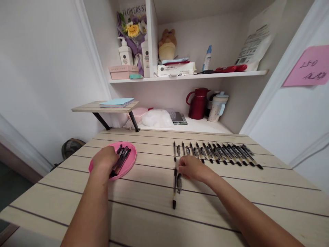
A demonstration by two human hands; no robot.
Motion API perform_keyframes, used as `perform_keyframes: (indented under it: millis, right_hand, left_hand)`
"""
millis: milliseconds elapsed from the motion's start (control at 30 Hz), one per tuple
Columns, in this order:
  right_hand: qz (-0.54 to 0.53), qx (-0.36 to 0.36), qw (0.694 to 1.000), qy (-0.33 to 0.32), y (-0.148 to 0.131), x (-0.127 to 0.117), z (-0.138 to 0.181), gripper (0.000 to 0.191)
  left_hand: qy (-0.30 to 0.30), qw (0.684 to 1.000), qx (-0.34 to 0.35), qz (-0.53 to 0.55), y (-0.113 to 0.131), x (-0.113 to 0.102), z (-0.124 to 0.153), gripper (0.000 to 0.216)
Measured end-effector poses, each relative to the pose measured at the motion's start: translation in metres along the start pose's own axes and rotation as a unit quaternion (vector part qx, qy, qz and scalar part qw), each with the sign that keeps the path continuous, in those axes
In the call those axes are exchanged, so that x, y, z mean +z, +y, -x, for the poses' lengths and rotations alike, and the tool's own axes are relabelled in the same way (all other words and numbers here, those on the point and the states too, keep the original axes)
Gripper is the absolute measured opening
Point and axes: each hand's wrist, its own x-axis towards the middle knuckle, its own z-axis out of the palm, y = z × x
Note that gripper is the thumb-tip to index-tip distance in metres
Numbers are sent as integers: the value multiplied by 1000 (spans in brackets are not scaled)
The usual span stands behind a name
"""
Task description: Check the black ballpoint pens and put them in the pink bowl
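My left hand (pixel 105 159) rests on a pink plate (pixel 130 160) at the table's left, its fingers curled over several black pens (pixel 120 160) lying in the plate. My right hand (pixel 192 167) is near the table's middle, fingers pinched at the top end of a black pen (pixel 174 188) that lies pointing toward me, with its cap (pixel 179 182) beside it. Just beyond the right hand a row of several black pens and caps (pixel 218 153) lies side by side across the wooden table (pixel 144 209).
A small raised shelf (pixel 102 109) with blue paper stands at the back left. Behind the table an alcove holds a red jug (pixel 198 103), a white cup (pixel 217 106), a plastic bag and shelved bottles. A pink note (pixel 308 67) is stuck on the right wall.
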Motion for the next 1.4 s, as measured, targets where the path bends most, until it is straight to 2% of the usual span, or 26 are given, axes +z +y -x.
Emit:
perform_keyframes:
  millis: [67, 133, 167, 267, 367, 467, 600, 733, 1033, 1167, 1267, 1400]
  right_hand:
    - [61, 5, 998, -15, -9, -4, 7, 10]
    - [116, 6, 993, -23, -20, -7, 14, 9]
    - [141, 5, 990, -30, -25, -6, 18, 12]
    - [195, 5, 979, -54, -39, -1, 29, 30]
    - [219, 2, 974, -63, -45, 6, 36, 49]
    - [221, -9, 973, -72, -42, 11, 36, 49]
    - [208, -20, 975, -80, -31, 11, 34, 39]
    - [213, -35, 974, -61, -21, 9, 37, 23]
    - [259, -27, 965, -28, -6, 8, 45, 23]
    - [210, -8, 977, -27, 8, -5, 44, 19]
    - [154, -2, 987, -37, 20, -14, 42, 15]
    - [107, 30, 992, -52, 33, -22, 37, 24]
  left_hand:
    - [45, 998, 33, 27, 16, 2, 9, 18]
    - [86, 986, 107, 89, 40, 10, 24, 21]
    - [75, 974, 166, 135, 55, 17, 34, 19]
    - [-27, 920, 314, 231, 96, 44, 67, 12]
    - [-55, 890, 372, 258, 119, 69, 92, 14]
    - [-76, 889, 364, 267, 125, 80, 103, 11]
    - [-100, 889, 346, 281, 125, 82, 106, 8]
    - [-79, 901, 327, 274, 127, 85, 109, 18]
    - [-44, 905, 361, 223, 125, 85, 104, 24]
    - [-33, 903, 366, 221, 123, 83, 100, 23]
    - [-46, 914, 341, 217, 123, 84, 100, 17]
    - [-63, 925, 327, 182, 126, 85, 103, 26]
